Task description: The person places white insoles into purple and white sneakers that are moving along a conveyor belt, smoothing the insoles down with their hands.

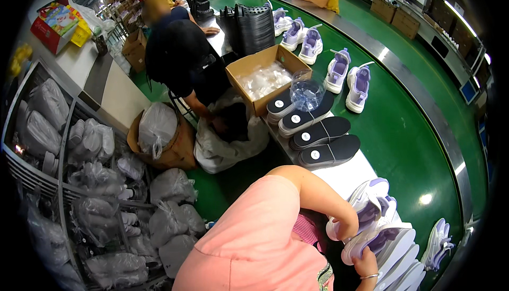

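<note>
My right hand, with a bracelet at its wrist, is closed on the edge of a white and lavender sneaker at the lower right. Reaching across from the pink sleeve, my left hand is at the opening between this shoe and the sneakers behind it; its fingers are hidden. More white and lavender sneakers stand just beyond my left hand. Beside my right hand lies a row of pale grey-white soles, overlapping one another.
Bundled black insoles lie on the white table, near a cardboard box of clear bags and a plastic tub. Sneakers line the green conveyor. A person in black bends over a white sack. Bagged soles fill a rack.
</note>
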`<state>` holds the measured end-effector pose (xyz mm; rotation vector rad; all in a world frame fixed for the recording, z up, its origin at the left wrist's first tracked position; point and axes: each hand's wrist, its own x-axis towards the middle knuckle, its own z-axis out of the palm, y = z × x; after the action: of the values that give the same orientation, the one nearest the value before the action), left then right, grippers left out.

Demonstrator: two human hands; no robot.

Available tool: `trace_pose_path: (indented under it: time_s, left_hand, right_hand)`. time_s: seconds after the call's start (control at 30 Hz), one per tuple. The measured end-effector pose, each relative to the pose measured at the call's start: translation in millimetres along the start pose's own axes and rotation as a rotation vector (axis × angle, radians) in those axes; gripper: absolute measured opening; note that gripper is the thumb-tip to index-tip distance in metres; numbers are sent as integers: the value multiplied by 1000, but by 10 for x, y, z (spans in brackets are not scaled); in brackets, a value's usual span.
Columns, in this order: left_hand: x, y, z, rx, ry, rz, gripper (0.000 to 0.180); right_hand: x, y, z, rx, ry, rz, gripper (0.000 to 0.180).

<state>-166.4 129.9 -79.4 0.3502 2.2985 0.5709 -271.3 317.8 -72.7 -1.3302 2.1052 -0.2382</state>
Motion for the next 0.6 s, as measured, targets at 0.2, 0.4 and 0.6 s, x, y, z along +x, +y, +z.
trace_pose_path:
  time_s: [0.2,0.4,0.6]
  left_hand:
    - [141,-40,-37,-191,-67,-53,33]
    - [-99,208,156,-90,410,-78,35]
    - [-268,59,409,-429,1387,162,37]
  right_hand:
    - [54,-34,18,-64,9,60,39]
    - [-139,-607,-27,-323,403,14,44]
    - [-220,-848,-114,-219,458,-282,45]
